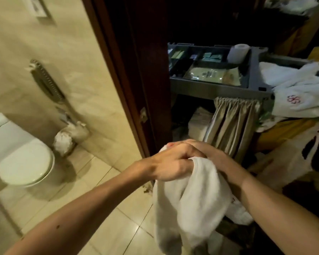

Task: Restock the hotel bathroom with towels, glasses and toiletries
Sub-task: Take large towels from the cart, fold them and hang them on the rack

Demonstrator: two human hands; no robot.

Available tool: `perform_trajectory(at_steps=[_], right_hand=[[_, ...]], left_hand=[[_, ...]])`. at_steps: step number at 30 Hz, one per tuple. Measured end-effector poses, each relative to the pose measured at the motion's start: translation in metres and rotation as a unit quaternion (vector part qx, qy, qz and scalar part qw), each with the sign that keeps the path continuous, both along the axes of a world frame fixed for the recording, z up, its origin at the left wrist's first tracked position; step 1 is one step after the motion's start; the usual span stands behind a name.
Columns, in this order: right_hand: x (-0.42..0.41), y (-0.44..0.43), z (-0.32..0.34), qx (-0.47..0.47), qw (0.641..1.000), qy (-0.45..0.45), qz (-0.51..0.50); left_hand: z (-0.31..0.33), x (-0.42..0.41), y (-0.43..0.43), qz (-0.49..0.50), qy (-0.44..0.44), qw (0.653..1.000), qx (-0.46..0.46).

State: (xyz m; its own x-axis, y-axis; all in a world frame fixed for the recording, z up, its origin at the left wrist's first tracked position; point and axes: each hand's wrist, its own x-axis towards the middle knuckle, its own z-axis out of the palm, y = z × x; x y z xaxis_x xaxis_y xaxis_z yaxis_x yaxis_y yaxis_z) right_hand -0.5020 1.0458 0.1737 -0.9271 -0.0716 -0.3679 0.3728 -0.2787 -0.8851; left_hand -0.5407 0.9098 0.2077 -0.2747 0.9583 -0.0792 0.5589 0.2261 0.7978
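We hold a white towel (191, 208) up at the bathroom doorway, above the tiled floor (107, 218), and it hangs down in loose folds from our two hands. Our left hand (175, 162) has its fingers curled tight round the bunched top of the towel. Our right hand (210, 155) lies against the towel just behind the left, touching it, but its fingers are partly hidden, so we cannot tell whether they clamp the cloth.

Beyond the dark door frame (122, 70) stands a grey housekeeping cart (219, 90). A toilet roll (238, 52) sits upright in its top tray, and folded white towels (298, 100) with a red emblem lie at its right. A closed toilet (24, 162) stands at the left.
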Motion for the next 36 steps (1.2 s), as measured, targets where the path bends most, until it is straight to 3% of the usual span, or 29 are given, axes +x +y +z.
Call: perform_trajectory(at_steps=[3,7,10,12,13,15,16,17,19,21,22,25,27,30,34,36], right_hand=[[-0.009,-0.044,-0.009,-0.046,0.998,-0.048,0.011],[0.004,-0.095,-0.02,-0.093,0.995,-0.022,0.031],[0.017,-0.129,-0.017,-0.144,0.989,0.0,0.034],[0.023,-0.147,-0.014,-0.179,0.982,0.014,0.061],[0.027,-0.156,-0.014,-0.204,0.974,0.025,0.091],[0.032,-0.17,-0.011,-0.223,0.967,0.044,0.119],[0.035,-0.178,-0.009,-0.214,0.968,0.043,0.122],[0.038,-0.187,-0.006,-0.207,0.968,0.049,0.135],[0.044,-0.204,-0.002,-0.187,0.968,0.055,0.158],[0.046,-0.22,-0.003,-0.163,0.961,0.064,0.213],[0.047,-0.229,-0.006,-0.147,0.954,0.071,0.251],[0.052,-0.25,-0.019,-0.099,0.939,0.091,0.316],[0.055,-0.26,-0.027,-0.094,0.936,0.076,0.33],[0.063,-0.264,-0.037,-0.103,0.931,0.07,0.343],[0.082,-0.267,-0.05,0.012,0.912,0.082,0.402],[0.085,-0.265,-0.056,0.089,0.893,0.093,0.431]], left_hand=[[-0.011,0.021,-0.054,0.026,0.018,0.999,-0.015],[-0.021,0.056,-0.11,0.065,0.061,0.996,-0.013],[-0.017,0.079,-0.148,0.023,0.064,0.997,-0.023],[-0.008,0.091,-0.182,0.011,-0.041,0.999,-0.012],[-0.002,0.095,-0.201,0.055,-0.119,0.991,0.04],[-0.007,0.091,-0.234,0.266,-0.227,0.921,0.172],[-0.018,0.084,-0.25,0.389,-0.231,0.871,0.19],[-0.033,0.078,-0.264,0.498,-0.216,0.826,0.151],[-0.069,0.07,-0.288,0.569,-0.281,0.773,0.009],[-0.091,0.072,-0.295,0.524,-0.43,0.734,-0.049],[-0.099,0.074,-0.296,0.496,-0.475,0.725,-0.04],[-0.113,0.08,-0.285,0.411,-0.484,0.772,0.031],[-0.117,0.081,-0.28,0.399,-0.525,0.744,0.107],[-0.118,0.073,-0.286,0.517,-0.481,0.685,0.176],[-0.106,0.056,-0.306,0.579,-0.417,0.647,0.268],[-0.092,0.054,-0.317,0.571,-0.407,0.648,0.299]])
